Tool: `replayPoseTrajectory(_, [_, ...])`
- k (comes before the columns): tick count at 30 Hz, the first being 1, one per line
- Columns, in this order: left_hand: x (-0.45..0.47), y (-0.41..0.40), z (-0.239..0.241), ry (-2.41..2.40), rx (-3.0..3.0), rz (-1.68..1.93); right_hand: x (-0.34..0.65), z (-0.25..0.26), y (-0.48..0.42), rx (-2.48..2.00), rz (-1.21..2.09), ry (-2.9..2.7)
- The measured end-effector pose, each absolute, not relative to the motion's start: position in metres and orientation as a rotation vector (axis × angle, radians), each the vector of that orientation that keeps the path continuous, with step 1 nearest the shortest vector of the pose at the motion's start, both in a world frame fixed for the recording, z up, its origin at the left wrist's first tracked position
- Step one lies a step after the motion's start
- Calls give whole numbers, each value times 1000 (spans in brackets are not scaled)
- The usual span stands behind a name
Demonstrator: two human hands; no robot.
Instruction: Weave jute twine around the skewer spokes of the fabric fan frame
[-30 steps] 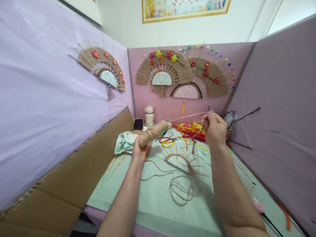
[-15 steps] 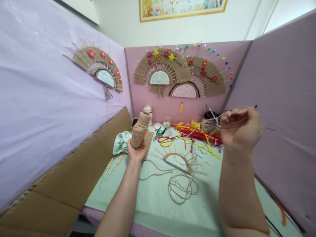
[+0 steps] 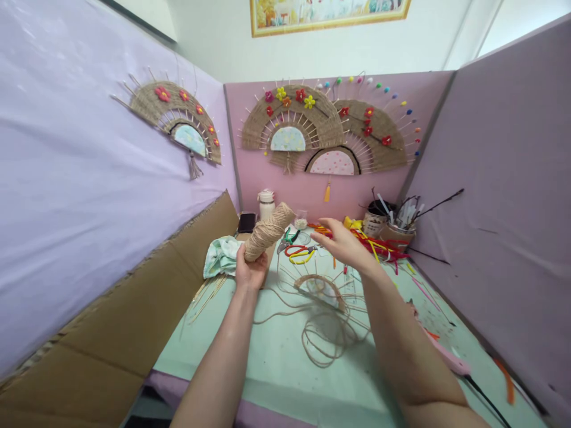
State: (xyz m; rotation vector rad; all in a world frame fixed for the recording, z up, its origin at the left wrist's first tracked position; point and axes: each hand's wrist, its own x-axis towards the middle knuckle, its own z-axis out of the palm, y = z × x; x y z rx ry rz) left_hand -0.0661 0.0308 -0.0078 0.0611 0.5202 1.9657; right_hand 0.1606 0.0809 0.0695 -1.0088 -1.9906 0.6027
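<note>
Green table [image 3: 267,380] between purple partitions [image 3: 89,166]; left hand [image 3: 250,272] grips spool [image 3: 269,232], probably jute.

Pale green table [image 3: 267,368], cluttered toward the back. Loose twine [image 3: 328,342] coiled near centre, and just beyond it a half-woven fan frame [image 3: 322,286]. Scissors [image 3: 300,254] further back. Crumpled cloth [image 3: 220,255] and thin sticks [image 3: 206,294] at left edge. Coloured strips [image 3: 379,244], pots [image 3: 373,221], white flask [image 3: 266,204], phone [image 3: 247,222] along the rear.

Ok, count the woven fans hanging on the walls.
3: a fan on the left wall, a second fan and third fan overlapping on the pink back wall.
</note>
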Motion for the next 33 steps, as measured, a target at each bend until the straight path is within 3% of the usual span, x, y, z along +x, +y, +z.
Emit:
replayPoseTrajectory(9, [-60,27,-4,557,145,1979,103,27,81,-697,1359,-1902])
replayPoseTrajectory(14, [-61,28,-6,649,152,1990,122,48,78,-684,1334,-1815])
replayPoseTrajectory(23, [-50,26,-11,764,186,1744,174,63,111,-836,955,-1446])
replayPoseTrajectory(28, [-62,28,-6,775,96,1830,193,71,117,-780,957,-1321])
replayPoseTrajectory(33, [-65,30,-9,888,58,1932,208,91,108,-436,1128,-934])
